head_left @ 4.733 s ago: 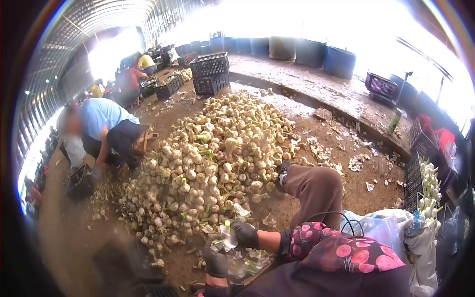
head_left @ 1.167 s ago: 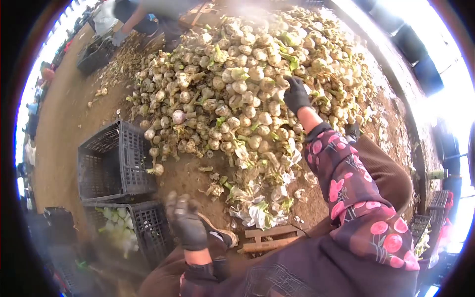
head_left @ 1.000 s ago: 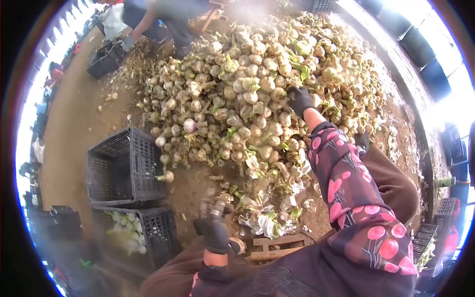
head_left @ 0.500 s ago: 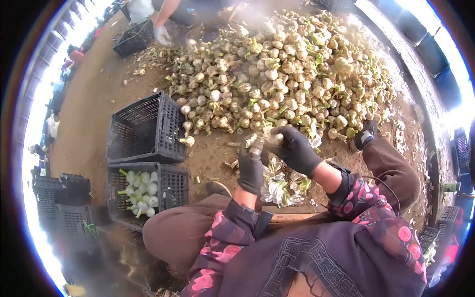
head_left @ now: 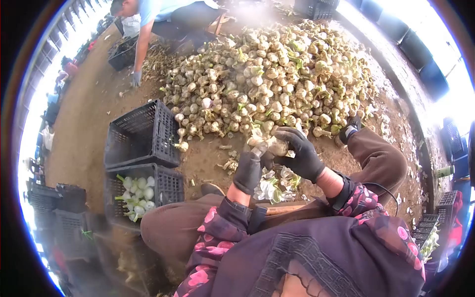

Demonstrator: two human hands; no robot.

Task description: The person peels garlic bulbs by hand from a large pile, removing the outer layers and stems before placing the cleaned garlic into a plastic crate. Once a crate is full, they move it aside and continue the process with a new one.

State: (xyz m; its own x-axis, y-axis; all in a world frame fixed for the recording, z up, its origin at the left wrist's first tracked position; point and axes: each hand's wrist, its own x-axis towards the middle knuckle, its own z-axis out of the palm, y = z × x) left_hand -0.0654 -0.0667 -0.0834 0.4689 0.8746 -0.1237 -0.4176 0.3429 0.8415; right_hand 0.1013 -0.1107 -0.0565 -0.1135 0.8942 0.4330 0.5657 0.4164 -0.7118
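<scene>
Both of my hands wear dark gloves and meet in front of me, above the ground. My right hand (head_left: pixel 304 157) is closed around a whitish bulb (head_left: pixel 278 147), which looks like garlic or onion. At the bulb's left side my left hand (head_left: pixel 248 171) is closed, its pale-tipped thumb against the bulb's papery leaf end (head_left: pixel 257 138). Whether that hand grips a small tool as well is hidden. Below the hands lie stripped white and green skins (head_left: pixel 272 187). Just beyond them spreads a large heap of unpeeled bulbs (head_left: pixel 277 74).
On the left stand a black crate (head_left: pixel 141 131) and, nearer, another crate (head_left: pixel 170 185) holding peeled white bulbs (head_left: pixel 136 195). A co-worker (head_left: pixel 168 17) crouches at the far left, one gloved hand (head_left: pixel 136 79) near the ground. My bent legs (head_left: pixel 381 156) flank the work area.
The view has shifted, bringing more of the co-worker into sight; their hand is lower beside the heap. My hands remain together at the bulb, which now shows more between them.
</scene>
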